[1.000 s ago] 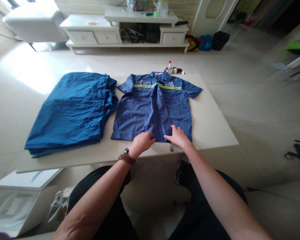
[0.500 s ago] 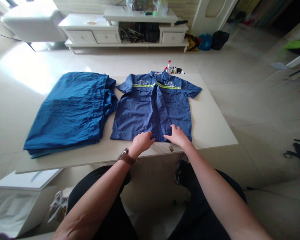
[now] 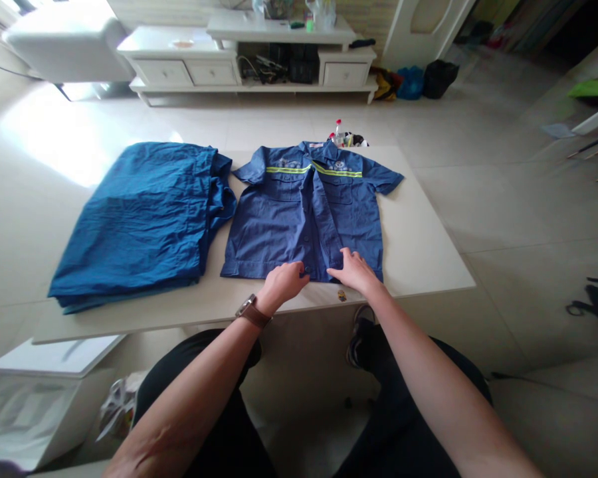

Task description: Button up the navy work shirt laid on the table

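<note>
Your left hand (image 3: pixel 282 285), with a brown leather-strapped wristwatch (image 3: pixel 252 311) at its wrist, lies curled on the lower front of the navy short-sleeved work shirt (image 3: pixel 303 222) beside a small dark button; whether its fingers pinch the cloth or the button, you cannot tell from here. Your right hand (image 3: pixel 355 272) sits spread, fingers flat on the shirt's bottom edge, just across the front opening. The shirt lies face up and buttoned-side visible at the centre of the frame, on the pale rectangular table (image 3: pixel 421 259), with its yellow reflective stripe across the chest. To its left, a crumpled bright-blue folded garment (image 3: pixel 139 222) lies just beside it. The work in hand looks like settling the shirt's lower front, and the next move seems to call for a firm hold on both front edges, keeping them level.
</note>
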{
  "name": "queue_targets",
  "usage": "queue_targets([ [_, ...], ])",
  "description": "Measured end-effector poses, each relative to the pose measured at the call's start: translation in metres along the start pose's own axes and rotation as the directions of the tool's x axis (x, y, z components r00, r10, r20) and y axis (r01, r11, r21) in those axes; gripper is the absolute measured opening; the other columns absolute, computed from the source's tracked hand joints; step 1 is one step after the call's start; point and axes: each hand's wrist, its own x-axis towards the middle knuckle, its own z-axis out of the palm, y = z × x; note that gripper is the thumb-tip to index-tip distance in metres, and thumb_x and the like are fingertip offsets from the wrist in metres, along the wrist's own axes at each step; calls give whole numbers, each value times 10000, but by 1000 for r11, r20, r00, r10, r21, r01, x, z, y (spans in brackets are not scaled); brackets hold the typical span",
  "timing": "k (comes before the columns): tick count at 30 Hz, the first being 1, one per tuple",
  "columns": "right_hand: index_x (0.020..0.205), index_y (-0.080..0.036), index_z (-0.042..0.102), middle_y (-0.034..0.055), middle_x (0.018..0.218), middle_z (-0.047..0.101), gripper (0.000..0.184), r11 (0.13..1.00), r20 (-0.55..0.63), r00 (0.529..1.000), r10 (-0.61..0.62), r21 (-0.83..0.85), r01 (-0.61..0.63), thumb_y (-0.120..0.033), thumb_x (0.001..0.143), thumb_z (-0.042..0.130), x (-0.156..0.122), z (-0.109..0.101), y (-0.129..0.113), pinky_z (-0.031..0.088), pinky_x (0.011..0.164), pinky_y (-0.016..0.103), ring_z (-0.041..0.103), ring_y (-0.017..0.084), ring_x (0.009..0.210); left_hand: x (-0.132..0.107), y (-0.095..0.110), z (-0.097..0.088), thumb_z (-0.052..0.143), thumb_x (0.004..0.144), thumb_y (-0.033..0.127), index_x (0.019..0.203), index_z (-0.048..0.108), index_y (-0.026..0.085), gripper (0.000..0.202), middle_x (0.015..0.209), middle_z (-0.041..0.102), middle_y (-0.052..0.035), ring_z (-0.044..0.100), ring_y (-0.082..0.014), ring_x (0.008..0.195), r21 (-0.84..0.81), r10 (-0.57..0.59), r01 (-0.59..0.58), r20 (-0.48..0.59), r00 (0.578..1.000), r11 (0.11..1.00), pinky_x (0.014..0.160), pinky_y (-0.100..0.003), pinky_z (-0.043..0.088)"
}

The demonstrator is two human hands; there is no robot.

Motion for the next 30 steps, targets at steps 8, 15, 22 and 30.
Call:
queue_targets([
  [8, 1472, -166, 389, 230, 1389, 500, 774, 1000, 4, 1000, -2, -3, 2, -574, 864, 642, 0, -1, 0, 461, 1035, 471, 545, 383, 1278, -1, 3, -3, 523, 923, 466, 1123, 690, 278, 321, 1088, 764, -76, 725, -259, 984, 2, -19, 19, 15, 1000, 1000, 828, -319, 535],
  [15, 1471, -167, 390, 227, 1403, 491, 772, 1000, 10, 1000, 0, -3, 0, -575, 865, 639, 0, -1, 0, 462, 1035, 476, 538, 393, 1284, -1, 2, -1, 513, 919, 477, 1116, 685, 274, 331, 1085, 762, -92, 723, -296, 1001, 5, -8, 8, -2, 1000, 1000, 823, -356, 542],
  [22, 1469, -176, 390, 224, 1395, 498, 765, 1000, 12, 1000, 1, 0, -1, -573, 864, 637, 0, -1, 0, 459, 1036, 477, 535, 389, 1286, -1, 1, -1, 503, 921, 489, 1117, 686, 269, 347, 1075, 764, -95, 725, -299, 999, 12, -8, 8, 2, 1000, 1000, 811, -351, 540],
  [30, 1475, -170, 391, 227, 1398, 493, 766, 1000, 4, 1000, 9, -2, -9, -559, 866, 644, 0, -1, -1, 457, 1036, 470, 537, 386, 1284, 0, 2, -1, 492, 925, 491, 1120, 683, 274, 349, 1086, 764, -94, 726, -303, 1003, 19, -3, 3, 3, 1000, 1000, 822, -366, 546],
])
